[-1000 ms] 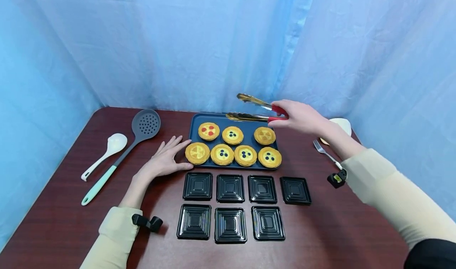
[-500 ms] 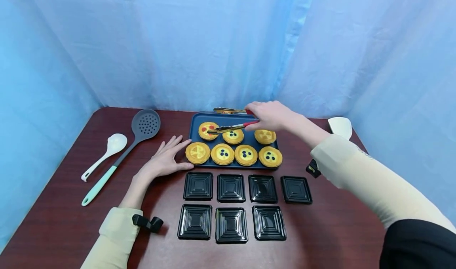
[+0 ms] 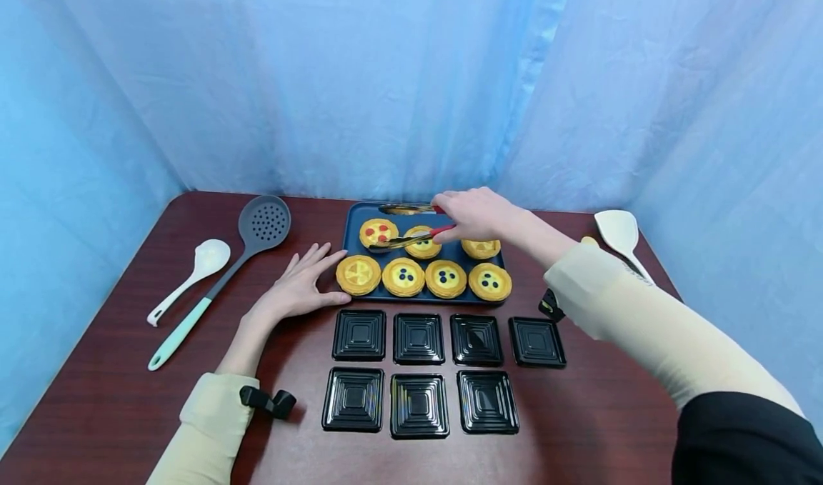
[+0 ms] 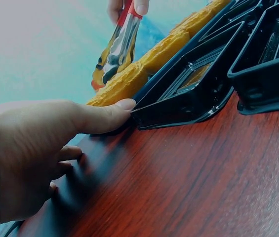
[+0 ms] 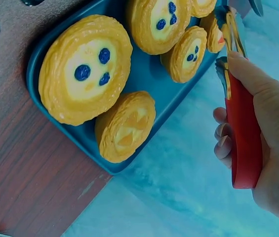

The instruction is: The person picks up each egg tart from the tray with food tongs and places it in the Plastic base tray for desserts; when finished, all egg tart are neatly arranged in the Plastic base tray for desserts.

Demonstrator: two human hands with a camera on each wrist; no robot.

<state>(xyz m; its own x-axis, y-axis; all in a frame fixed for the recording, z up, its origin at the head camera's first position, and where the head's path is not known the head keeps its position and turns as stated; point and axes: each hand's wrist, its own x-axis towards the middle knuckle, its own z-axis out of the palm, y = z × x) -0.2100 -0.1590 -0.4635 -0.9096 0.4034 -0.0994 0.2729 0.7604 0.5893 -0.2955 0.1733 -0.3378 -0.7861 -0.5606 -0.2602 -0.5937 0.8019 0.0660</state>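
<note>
Compared with a second ago, the right hand (image 3: 474, 212) has carried the tongs (image 3: 405, 242) leftward and lower over the tray (image 3: 452, 250), while the left hand (image 3: 296, 287) stays where it was. The right hand's fingers are curled round the red handles, and the tongs' two metal arms stand apart. One tip lies at the near edge of the red-dotted tart (image 3: 378, 229), the other behind it toward the tray's back rim; whether either touches the tart, I cannot tell. That tart sits in the tray's back left corner.

The left hand's fingers are spread and fairly straight, gripping nothing, with the thumb at the tray's near left corner beside a wedge-topped tart (image 3: 358, 275). Three blue-dotted tarts (image 3: 446, 278) continue that front row. Behind them, another blue-dotted tart lies partly under the tongs' near arm in the head view, and a second wedge-topped tart is half hidden by the right hand.

Seven square black containers (image 3: 420, 406) rest on the counter (image 3: 591, 413) in two rows before the tray. To the left lie a white ladle (image 3: 209, 258) and a grey skimmer (image 3: 263, 224); at far right, a white spatula (image 3: 619, 232).
</note>
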